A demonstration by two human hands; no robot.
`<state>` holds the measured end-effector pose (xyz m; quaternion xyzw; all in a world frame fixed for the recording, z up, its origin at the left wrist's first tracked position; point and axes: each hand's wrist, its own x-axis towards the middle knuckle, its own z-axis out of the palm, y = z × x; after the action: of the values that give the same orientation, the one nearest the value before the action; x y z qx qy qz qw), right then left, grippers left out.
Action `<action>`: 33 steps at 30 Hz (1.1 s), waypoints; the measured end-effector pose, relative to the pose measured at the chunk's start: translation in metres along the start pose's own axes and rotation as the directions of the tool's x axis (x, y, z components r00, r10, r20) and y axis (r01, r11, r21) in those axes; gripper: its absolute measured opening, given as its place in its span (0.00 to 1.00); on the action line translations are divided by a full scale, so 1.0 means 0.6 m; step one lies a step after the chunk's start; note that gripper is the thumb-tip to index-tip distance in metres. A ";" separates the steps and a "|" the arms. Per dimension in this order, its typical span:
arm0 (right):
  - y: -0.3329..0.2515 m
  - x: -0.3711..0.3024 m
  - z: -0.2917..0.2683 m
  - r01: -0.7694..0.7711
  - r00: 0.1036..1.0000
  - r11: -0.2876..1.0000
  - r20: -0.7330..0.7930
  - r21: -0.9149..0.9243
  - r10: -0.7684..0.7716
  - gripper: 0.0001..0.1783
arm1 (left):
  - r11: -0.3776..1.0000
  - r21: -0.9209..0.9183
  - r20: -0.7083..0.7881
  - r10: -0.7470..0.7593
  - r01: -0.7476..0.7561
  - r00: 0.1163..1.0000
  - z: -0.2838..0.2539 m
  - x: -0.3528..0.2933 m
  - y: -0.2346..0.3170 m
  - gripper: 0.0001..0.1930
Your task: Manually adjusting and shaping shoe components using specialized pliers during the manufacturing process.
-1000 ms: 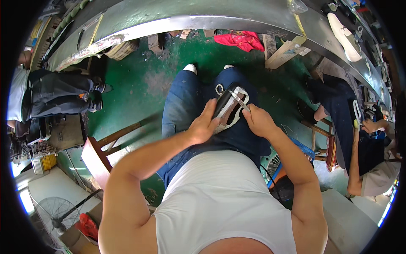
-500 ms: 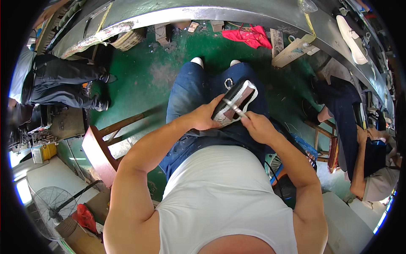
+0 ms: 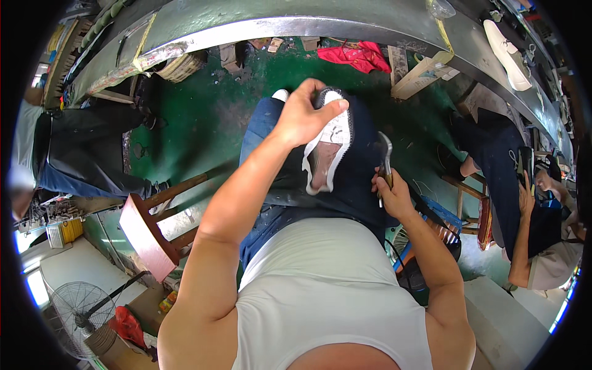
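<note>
An unfinished shoe (image 3: pixel 327 148) shows its underside, with a white ragged edge around a brownish middle and a dark toe end. My left hand (image 3: pixel 303 114) is closed on its far end, thumb pressed on the white part and fingers wrapped behind. The shoe hangs over my lap, above my dark blue trousers. To its right, my right hand (image 3: pixel 394 192) is closed around a slim metal hand tool (image 3: pixel 386 151) with a curved head pointing away from me. The tool stands apart from the shoe, and its exact kind is unclear.
A long metal-edged workbench (image 3: pixel 277 24) spans the far side, with a cream shoe (image 3: pixel 505 55) at its right. Red cloth (image 3: pixel 357 57) lies beneath. A stool (image 3: pixel 148 237) is at left. People sit or stand on both sides; the right person (image 3: pixel 524 203) holds a black shoe.
My left hand has moved away from me and turned the shoe so its far end is gripped. My right hand has drawn the tool off the shoe, to the right.
</note>
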<state>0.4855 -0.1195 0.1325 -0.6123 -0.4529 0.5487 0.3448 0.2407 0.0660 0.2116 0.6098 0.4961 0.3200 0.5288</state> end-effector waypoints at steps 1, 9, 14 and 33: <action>-0.014 0.000 -0.007 -0.004 1.000 1.000 -0.005 0.000 0.004 0.18 | 0.976 0.183 -0.034 -0.111 0.115 0.993 0.017 0.014 -0.027 0.26; -0.135 0.020 -0.018 0.238 0.898 0.812 0.440 -0.533 0.026 0.24 | 0.610 -0.524 0.269 -0.544 0.595 0.795 0.071 -0.069 -0.219 0.31; -0.140 0.060 0.001 0.374 0.892 0.680 0.446 -0.631 -0.076 0.26 | 0.879 -0.329 0.092 -0.333 0.345 0.938 0.086 -0.104 -0.212 0.29; -0.121 0.095 0.065 -0.410 0.818 0.891 0.355 -0.194 0.453 0.13 | 0.607 -0.647 0.249 -0.403 0.461 0.881 0.069 -0.074 -0.166 0.38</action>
<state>0.4337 -0.0434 0.1727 -0.5950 -0.3909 0.6976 0.0801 0.2383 0.0055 0.1119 0.2424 0.4517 0.3199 0.7968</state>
